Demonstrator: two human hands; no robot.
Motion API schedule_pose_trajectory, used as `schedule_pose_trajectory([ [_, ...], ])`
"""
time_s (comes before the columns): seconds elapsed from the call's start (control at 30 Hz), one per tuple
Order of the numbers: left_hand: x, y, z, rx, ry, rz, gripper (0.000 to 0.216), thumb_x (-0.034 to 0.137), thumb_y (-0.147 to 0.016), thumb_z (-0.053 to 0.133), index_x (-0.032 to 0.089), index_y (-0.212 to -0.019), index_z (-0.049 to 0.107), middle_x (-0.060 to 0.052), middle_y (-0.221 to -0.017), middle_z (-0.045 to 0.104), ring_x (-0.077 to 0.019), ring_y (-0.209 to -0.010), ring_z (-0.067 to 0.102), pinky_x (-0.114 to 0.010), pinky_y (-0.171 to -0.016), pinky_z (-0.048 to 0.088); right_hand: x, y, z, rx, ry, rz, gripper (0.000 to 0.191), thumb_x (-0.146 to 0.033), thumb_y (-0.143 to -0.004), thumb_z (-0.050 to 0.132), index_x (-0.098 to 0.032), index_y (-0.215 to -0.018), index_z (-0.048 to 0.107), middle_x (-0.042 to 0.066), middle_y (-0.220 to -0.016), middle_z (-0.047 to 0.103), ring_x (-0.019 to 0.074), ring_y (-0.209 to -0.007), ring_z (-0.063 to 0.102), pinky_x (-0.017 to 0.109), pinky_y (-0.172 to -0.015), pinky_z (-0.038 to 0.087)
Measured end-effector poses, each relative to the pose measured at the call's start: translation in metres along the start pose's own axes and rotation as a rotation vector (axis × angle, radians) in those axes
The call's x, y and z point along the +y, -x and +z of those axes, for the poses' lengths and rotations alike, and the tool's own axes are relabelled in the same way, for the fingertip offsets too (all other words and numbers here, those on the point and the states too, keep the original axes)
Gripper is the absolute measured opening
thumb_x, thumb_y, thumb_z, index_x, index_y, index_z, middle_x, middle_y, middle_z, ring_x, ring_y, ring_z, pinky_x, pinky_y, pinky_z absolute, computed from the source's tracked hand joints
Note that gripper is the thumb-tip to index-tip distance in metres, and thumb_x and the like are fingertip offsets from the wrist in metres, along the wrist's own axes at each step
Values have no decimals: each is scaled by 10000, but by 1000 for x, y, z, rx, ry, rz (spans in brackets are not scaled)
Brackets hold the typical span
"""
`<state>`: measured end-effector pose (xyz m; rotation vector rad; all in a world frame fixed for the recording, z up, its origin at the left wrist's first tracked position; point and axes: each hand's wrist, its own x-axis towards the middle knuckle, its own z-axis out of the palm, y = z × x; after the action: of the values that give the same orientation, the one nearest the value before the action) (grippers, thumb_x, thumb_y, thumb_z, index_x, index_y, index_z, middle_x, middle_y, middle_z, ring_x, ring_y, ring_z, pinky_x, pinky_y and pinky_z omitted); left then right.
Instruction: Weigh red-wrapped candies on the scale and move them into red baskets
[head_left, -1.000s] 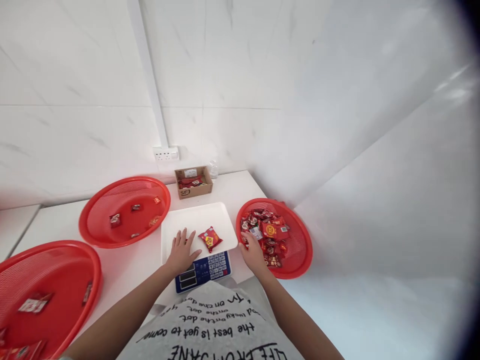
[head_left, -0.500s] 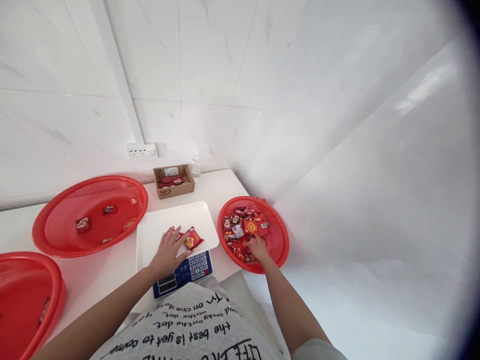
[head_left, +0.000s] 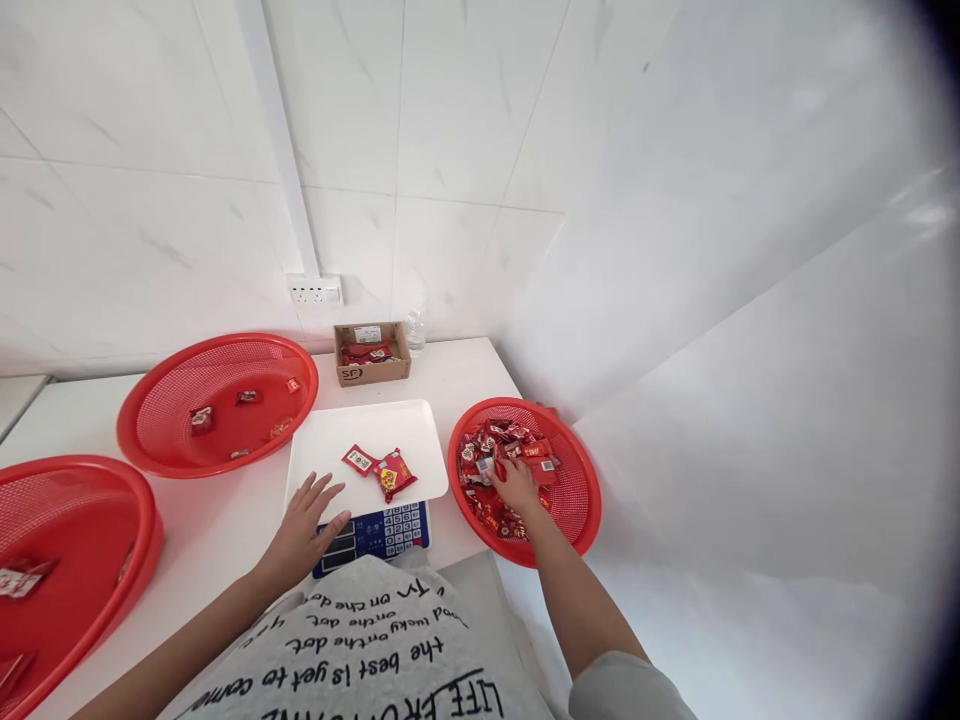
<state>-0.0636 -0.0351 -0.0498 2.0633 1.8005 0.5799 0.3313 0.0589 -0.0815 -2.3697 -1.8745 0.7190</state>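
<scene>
My left hand (head_left: 309,520), fingers spread and holding nothing, hovers at the front left edge of the white weighing tray (head_left: 319,428). On that tray lie a square red snack packet (head_left: 395,476) with a yellow label and a narrow red packet (head_left: 360,460) with a white label. The scale's blue keypad panel (head_left: 371,535) shows below the tray. My right hand (head_left: 517,488) reaches into the right red basket (head_left: 581,480), among many small red packets (head_left: 495,510). Its fingers are curled around a red packet, partly hidden by the hand.
Behind the tray stands a small cardboard box (head_left: 375,373) with red packets inside. A red basket (head_left: 217,350) holding several scattered packets sits at the back left, another red basket (head_left: 142,500) at the front left. A clear plastic item (head_left: 415,328) is by the wall.
My left hand has drawn back left off the packets on the tray, uncovering the narrow one. My right hand has shifted within the basket toward its upper packets. The view has turned slightly left.
</scene>
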Motion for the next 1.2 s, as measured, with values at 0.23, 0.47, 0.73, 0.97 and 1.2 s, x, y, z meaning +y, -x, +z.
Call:
schedule_pose_trajectory([
  [0.23,11,-5,-2,-45,23,-8,421,463,-866,417,219,-1171,573,-76,-1346,501,-273,-1351,278,-481,-1057,333,2,9,-1,-139,11,-43,358,-405,-841,447,-158,-931,691,166,-928,687,292,-931,622,391,-849,403],
  [0.47,25,-11,-8,-71,53,10,433,473,-870,408,217,-1184,562,-84,-1337,510,-281,-1351,278,-503,-1063,311,-51,-4,29,-162,41,-136,652,-263,-821,480,-247,-1431,251,121,-1516,176,285,-1367,201,424,-1011,283],
  [0.73,27,-9,-14,-111,182,-95,443,475,-835,470,208,-1171,579,-101,-1337,509,-297,-1356,260,-501,-1089,248,-60,-17,43,-148,172,-83,584,-162,-847,415,-274,-1407,293,149,-1498,211,319,-1374,132,553,-1021,157],
  [0.97,31,-10,-21,-67,415,-187,394,439,-760,595,231,-1091,638,-95,-1297,546,-280,-1346,285,-448,-1109,206,-43,-10,29,-6,-167,-98,327,-193,-774,503,-208,-1092,581,117,-1143,593,269,-1108,503,404,-952,331],
  [1.2,37,-13,-22,-81,492,-220,368,413,-734,621,223,-1048,653,-97,-1264,563,-278,-1317,329,-408,-1103,215,-26,8,9,38,-701,-12,325,-357,-784,416,-226,-1059,527,38,-1004,648,195,-902,610,331,-763,492],
])
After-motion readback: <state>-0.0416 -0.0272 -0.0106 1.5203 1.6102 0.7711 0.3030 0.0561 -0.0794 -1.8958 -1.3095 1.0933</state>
